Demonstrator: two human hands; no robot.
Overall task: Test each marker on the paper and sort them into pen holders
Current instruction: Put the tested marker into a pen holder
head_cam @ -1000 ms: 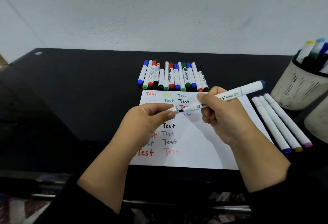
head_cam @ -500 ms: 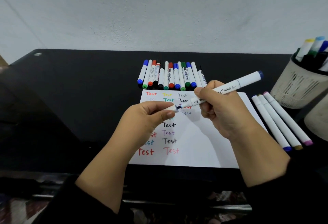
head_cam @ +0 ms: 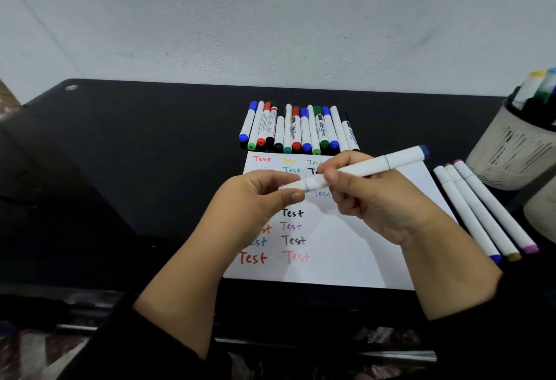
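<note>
Cap now pushed onto marker [head_cam: 355, 170], both hands pinching it, left [head_cam: 255, 199], right [head_cam: 373, 196], paper [head_cam: 346, 247] reading "Test"

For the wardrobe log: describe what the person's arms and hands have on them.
Both hands, the left hand and the right hand, are bare: no gloves, rings or watch show. Dark, black-looking sleeves cover both arms, the left sleeve and the right sleeve, pushed back so the forearms are uncovered. No markings show on the fabric.

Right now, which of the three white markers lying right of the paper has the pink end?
The outermost one, the pink-tipped marker, nearest the pen holder; its two neighbours end in gold and blue.
</note>
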